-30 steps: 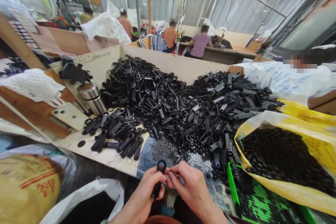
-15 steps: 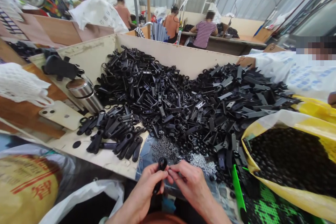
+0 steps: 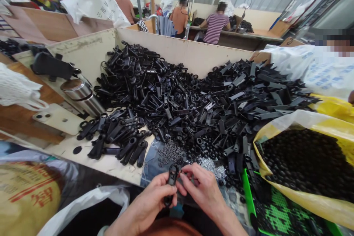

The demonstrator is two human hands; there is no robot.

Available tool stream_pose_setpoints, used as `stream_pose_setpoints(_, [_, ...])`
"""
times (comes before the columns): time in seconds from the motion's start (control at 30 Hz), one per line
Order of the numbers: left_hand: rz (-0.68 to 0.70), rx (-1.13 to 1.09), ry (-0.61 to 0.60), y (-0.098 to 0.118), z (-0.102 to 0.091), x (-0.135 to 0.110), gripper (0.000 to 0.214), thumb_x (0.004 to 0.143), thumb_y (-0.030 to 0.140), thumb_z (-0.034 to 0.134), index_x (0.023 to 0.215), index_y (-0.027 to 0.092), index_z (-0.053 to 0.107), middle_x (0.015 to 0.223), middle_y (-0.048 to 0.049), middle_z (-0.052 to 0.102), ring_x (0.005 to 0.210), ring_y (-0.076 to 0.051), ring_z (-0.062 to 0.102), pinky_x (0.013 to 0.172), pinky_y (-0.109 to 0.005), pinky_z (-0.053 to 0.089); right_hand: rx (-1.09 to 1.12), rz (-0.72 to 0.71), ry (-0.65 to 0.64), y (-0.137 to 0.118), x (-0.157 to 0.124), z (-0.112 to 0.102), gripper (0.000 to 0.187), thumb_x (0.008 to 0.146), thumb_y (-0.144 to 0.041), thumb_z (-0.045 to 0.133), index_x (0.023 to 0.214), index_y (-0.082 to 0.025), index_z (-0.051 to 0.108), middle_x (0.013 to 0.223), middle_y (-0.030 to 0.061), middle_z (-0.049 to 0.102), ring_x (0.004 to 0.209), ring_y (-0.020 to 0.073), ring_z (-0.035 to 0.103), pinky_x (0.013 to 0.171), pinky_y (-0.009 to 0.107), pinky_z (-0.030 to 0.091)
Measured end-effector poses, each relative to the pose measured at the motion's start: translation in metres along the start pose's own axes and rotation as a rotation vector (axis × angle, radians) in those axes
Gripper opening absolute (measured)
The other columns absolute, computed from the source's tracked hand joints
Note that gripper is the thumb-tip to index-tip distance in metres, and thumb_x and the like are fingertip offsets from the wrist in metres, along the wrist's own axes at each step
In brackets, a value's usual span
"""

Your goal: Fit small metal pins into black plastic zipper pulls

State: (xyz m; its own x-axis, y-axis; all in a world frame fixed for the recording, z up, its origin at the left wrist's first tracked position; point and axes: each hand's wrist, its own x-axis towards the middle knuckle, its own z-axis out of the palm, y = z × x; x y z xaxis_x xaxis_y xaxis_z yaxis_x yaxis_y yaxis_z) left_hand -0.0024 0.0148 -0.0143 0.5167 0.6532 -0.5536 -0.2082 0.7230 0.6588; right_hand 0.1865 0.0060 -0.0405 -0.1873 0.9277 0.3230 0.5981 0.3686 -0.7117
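My left hand [image 3: 160,193] grips a black plastic part with a ring-shaped end [image 3: 173,175], held upright with the ring at the top. Close beside it, my right hand [image 3: 200,182] has thumb and forefinger pinched together near the ring; whatever is between them is too small to name. Just beyond my hands lie a heap of small dark grey pieces [image 3: 170,153] and a heap of shiny metal pins [image 3: 211,167] on a blue cloth [image 3: 151,158]. Several similar black parts [image 3: 128,151] lie in rows to the left.
A large pile of black parts [image 3: 166,96] fills the walled table. At right stand a yellow sack of black beads [image 3: 304,162] and a green basket [image 3: 250,199]. A steel flask [image 3: 83,97] and a phone [image 3: 56,118] are at left. Co-workers [image 3: 217,24] sit at the back.
The black part has turned in my left hand, so its ring and inner side now show. My right fingers stay pinched and have shifted slightly up beside the ring. The camera view has moved slightly.
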Motion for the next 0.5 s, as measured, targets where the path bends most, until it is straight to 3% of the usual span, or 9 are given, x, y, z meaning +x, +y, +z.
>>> stream_pose_setpoints(0.1, [0.003,-0.042,-0.012,-0.003,-0.001,-0.003,0.034,0.074,0.024,0.077,0.106,0.017,0.068,0.088,-0.0002,0.066,0.064,-0.009,0.051,0.066,-0.024,0.038,-0.016,-0.049,-0.018,-0.006,0.0,-0.003,0.012,0.1,-0.022,0.057,0.097,-0.019,0.068,0.073,0.0,0.064,0.059,0.0132,0.061,0.054,0.023,0.042])
stream_pose_setpoints(0.23, [0.029,-0.01,0.072,-0.015,-0.007,-0.002,0.052,0.08,0.031,0.076,0.127,0.02,0.058,0.074,0.0043,0.061,0.066,-0.013,0.054,0.071,-0.028,0.039,-0.08,-0.152,-0.052,-0.012,0.001,-0.003,0.018,0.104,-0.024,0.052,0.098,-0.017,0.068,0.074,0.0011,0.063,0.06,0.0139,0.062,0.056,0.024,0.043])
stream_pose_setpoints(0.5, [0.11,0.217,0.102,-0.019,-0.007,0.004,0.042,0.077,0.032,0.068,0.114,0.02,0.052,0.086,0.0032,0.061,0.067,-0.012,0.053,0.077,-0.032,0.04,-0.109,-0.146,-0.081,-0.015,0.003,-0.002,0.031,0.11,-0.03,0.043,0.098,-0.017,0.068,0.075,0.0016,0.066,0.06,0.0141,0.065,0.058,0.024,0.046])
